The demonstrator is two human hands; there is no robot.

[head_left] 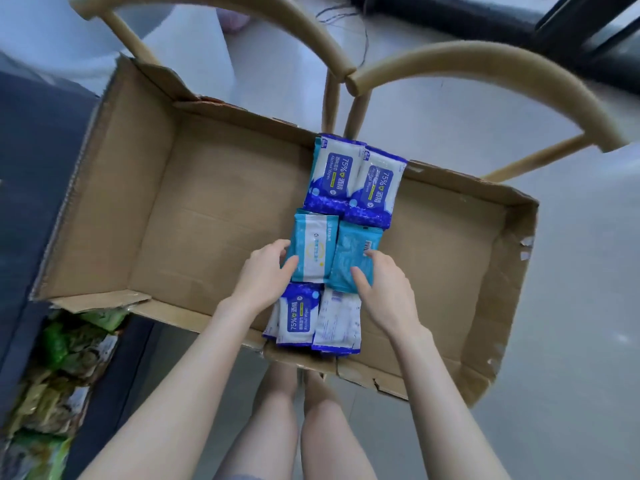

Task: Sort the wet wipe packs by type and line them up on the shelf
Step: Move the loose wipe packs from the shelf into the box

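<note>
Inside a shallow cardboard box (214, 188) lie wet wipe packs in three rows. Two dark blue alcohol wipe packs (332, 174) (375, 188) lie at the far side. In the middle are two light teal packs. My left hand (268, 271) grips the left teal pack (313, 251) at its left edge. My right hand (384, 282) holds the right teal pack (353, 254), which lies face down with its barcode showing. Nearest me are more dark blue packs (299, 315), one of them face down (337, 322).
The box rests on two wooden chairs with curved backrests (485, 60) (277, 15). Green snack packets (62, 358) lie on a dark surface at the lower left. A dark cabinet (519, 19) stands at the far right. My legs show below the box.
</note>
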